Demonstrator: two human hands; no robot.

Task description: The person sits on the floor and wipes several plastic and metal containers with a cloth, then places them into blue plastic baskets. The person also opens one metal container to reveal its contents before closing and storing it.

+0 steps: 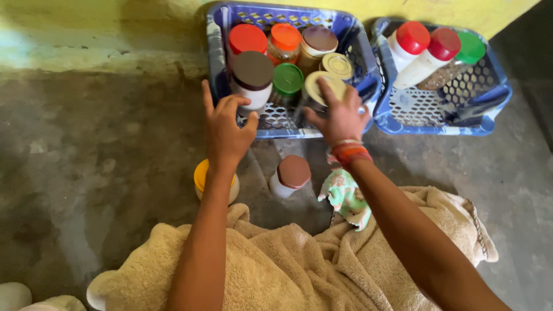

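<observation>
Head view is showing the left hand (227, 129) hanging half open, fingers loosely curled, just short of a brown-lidded white jar (252, 78) standing in the blue basket (357, 55). Right hand (340, 118) is gripping a cream-lidded jar (322, 89) there.

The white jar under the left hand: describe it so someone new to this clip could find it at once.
Start at the larger blue basket against the yellow wall. In its front left corner stands a white jar, just ahead of the left hand. It alone in that basket has a dark brown lid; its neighbours wear red, orange, green or pale lids.
</observation>
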